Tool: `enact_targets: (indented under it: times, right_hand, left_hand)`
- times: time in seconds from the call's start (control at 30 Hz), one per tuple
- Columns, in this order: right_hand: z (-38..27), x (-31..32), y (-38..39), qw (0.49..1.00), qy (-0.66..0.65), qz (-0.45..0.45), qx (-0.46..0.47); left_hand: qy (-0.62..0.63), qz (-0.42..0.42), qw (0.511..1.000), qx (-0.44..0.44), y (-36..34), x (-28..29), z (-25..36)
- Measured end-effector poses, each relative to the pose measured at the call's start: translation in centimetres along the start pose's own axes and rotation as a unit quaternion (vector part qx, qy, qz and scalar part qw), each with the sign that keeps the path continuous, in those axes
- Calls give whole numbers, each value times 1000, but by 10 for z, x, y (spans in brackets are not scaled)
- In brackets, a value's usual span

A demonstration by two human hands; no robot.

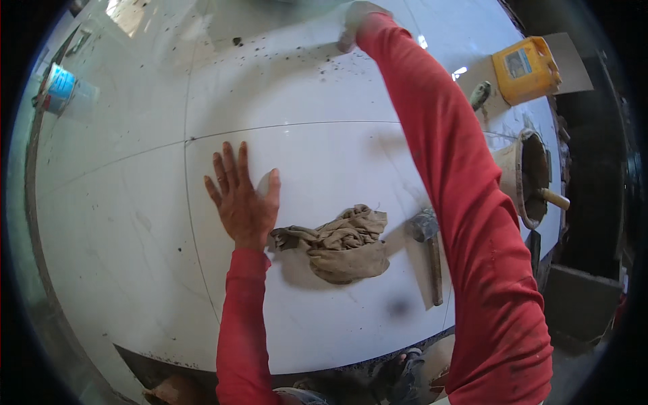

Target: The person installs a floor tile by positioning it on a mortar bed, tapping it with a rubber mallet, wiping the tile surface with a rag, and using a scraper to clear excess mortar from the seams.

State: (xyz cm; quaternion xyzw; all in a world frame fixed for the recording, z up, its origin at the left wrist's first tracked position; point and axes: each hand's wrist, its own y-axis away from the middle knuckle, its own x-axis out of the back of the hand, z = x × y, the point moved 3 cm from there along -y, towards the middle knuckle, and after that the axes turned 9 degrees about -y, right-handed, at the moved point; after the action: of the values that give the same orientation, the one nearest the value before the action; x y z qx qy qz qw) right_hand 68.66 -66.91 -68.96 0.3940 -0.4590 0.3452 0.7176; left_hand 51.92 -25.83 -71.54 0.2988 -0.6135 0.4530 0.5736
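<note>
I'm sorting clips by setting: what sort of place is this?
Likely a building or renovation site: large pale tiles with thin joints, a mallet lying on them, and a smeared bucket.

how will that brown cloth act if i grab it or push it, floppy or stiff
The cloth looks floppy: its soft, bunched folds would likely sag when lifted. It probably won't roll, lying in a slumped heap. Pushed, it may slide on the glossy tiles, though dampness can't be told.

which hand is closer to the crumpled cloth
The left. The left hand is spread just up and left of the crumpled cloth; the right hand is far beyond it, near the picture's top edge.
</note>
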Motion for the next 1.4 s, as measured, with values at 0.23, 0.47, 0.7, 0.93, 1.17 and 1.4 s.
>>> enact_targets:
  times: [0.23, 0.47, 0.7, 0.93, 1.17, 1.4]
  right_hand:
    - [0, 41, 19, 998, 4, -51, 24]
    - [41, 103, 58, 985, -127, 113, 35]
    - [128, 48, 259, 879, -468, 97, 1]
    - [189, -127, 372, 754, -601, 95, -249]
    - [181, -158, 357, 773, -524, 127, -335]
    - [173, -152, 355, 841, -418, 163, -302]
  left_hand:
    - [-13, 13, 1000, 0, 0, -2, 0]
    - [7, 20, 1000, -7, -1, -4, -2]
    - [-1, 16, 1000, -4, 2, -6, 0]
    - [-1, 16, 1000, -7, -1, -3, 4]
    - [-11, 10, 1000, -6, 0, -4, 1]
    - [-10, 18, 1000, -7, 0, -4, 0]
